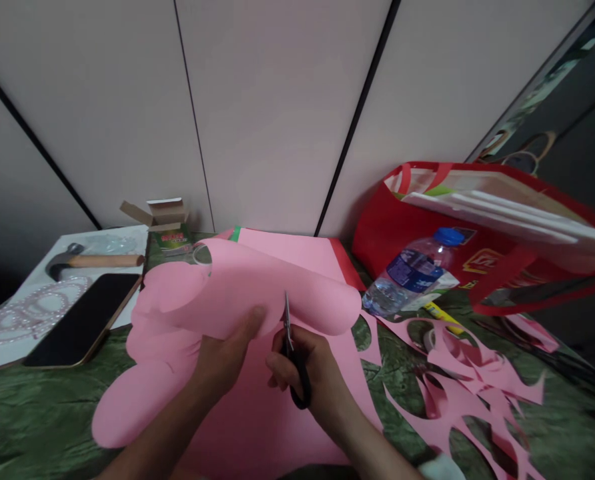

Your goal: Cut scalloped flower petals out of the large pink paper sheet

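1. Green, marbled surface [22, 413] fills the lower part of my head view; I read the clock from the scissors, with 12 pointing away from the wearer.
2. Red bag [390, 223] leans at 2 o'clock, the biggest thing standing there.
3. Flat pink sheet [277, 433] lies under both hands, reaching towards 6.
4. Curled pink sheet [247, 280] is raised over it, its long axis running roughly 9 to 3; from the right fingers it lies at 12.
5. Rounded pink cut-outs [137, 403] are heaped at 8 to 9, pink scraps [452, 400] at 3 to 4.
6. Phone [87, 323] rests at 9, bottle [412, 273] tilts at 2.
7. Left hand [222, 360] is at 8, closed on the curled sheet's near edge, thumb on top; I make it the nearer hand.
8. Right hand [315, 363] sits just short of that edge, its fingers wrapped round the scissors' black handles.
9. Scissors [290, 350] point almost to 12, across the curl; I cannot tell how far the blades are parted.
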Motion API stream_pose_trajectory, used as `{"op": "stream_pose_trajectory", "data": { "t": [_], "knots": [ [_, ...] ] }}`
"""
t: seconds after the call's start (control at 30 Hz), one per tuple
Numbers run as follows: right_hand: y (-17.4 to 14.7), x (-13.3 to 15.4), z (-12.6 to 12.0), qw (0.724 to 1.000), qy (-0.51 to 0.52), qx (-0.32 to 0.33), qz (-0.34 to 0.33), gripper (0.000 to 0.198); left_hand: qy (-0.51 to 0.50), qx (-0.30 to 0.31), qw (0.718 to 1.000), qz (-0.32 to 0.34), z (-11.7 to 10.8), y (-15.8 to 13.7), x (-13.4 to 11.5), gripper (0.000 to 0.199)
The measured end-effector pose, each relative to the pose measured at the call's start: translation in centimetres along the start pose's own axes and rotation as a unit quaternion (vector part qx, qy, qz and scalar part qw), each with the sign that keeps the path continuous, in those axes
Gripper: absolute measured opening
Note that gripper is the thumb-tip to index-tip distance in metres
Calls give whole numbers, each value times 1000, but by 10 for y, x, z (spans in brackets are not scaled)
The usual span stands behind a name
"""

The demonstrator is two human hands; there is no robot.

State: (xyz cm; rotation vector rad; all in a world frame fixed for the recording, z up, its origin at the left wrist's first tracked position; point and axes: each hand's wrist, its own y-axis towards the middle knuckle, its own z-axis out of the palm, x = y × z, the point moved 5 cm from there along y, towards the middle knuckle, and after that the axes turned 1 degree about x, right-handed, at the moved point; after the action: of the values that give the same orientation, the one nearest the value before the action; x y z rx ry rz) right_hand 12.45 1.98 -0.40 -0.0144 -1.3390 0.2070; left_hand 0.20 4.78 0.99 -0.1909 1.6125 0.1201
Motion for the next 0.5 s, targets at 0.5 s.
{"op": "stream_pose_trajectory", "data": {
  "t": [0.5],
  "knots": [
    [1,13,-7,998,-37,10,-51,23,13,31,999,-5,3,-2,1,43]
  ]
}}
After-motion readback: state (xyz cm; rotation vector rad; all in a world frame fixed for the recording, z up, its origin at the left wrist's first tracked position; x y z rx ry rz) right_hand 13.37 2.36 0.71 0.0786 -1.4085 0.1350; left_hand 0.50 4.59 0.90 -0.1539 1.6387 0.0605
